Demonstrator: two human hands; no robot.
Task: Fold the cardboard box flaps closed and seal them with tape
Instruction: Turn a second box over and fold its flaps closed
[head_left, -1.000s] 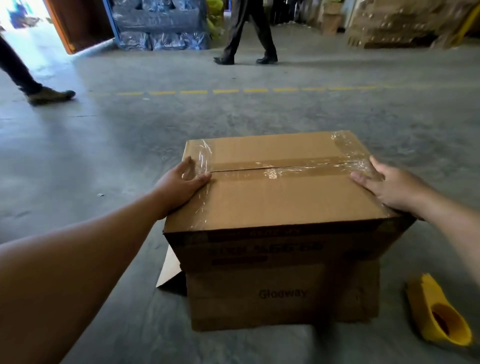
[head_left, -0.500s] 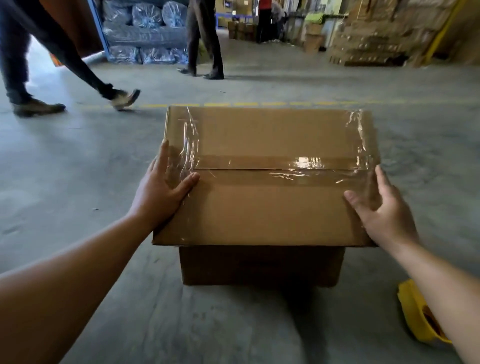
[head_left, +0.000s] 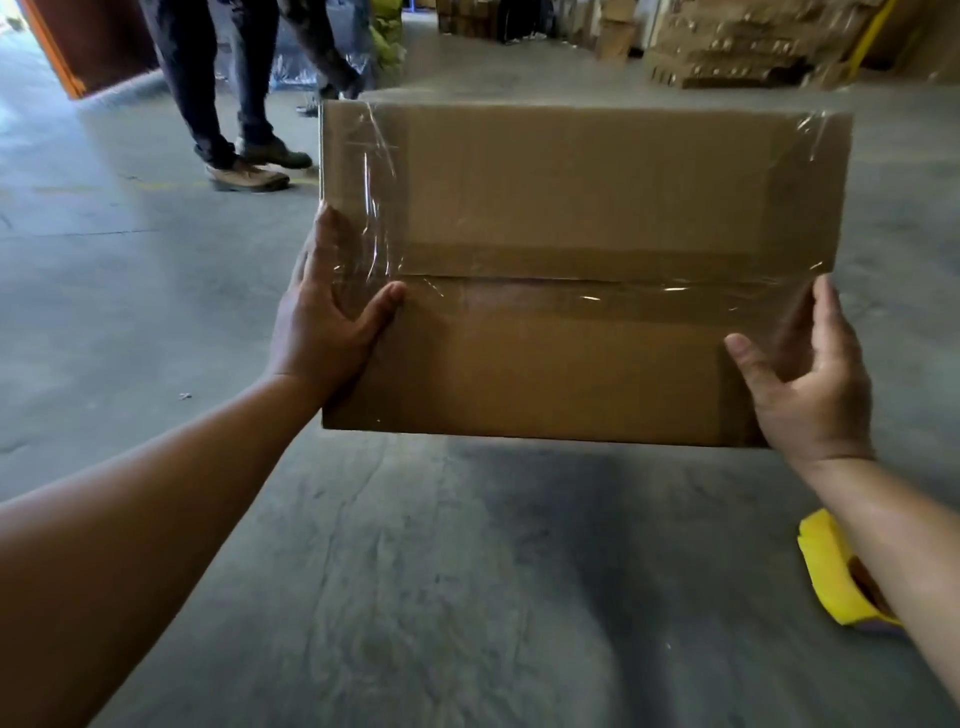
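Two bare hands are carrying the cardboard box (head_left: 571, 332) clear of the concrete floor (head_left: 441, 597), taped face toward the camera; the left hand (head_left: 324, 332) is clamping its left edge, grip half open, thumb lying on the clear tape (head_left: 597, 291) over the flap seam; the right hand (head_left: 810, 384) is cupping the right edge likewise; the box is looking stiff and fairly light, the tape probably slick, so bare cardboard edges are seeming safest.

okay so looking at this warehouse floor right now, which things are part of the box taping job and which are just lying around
Part of the job:
cardboard box, held off the floor by left hand and right hand
clear tape over its seam
yellow tape dispenser on the floor

Just around:
passer-by's legs
stacked cartons at the back
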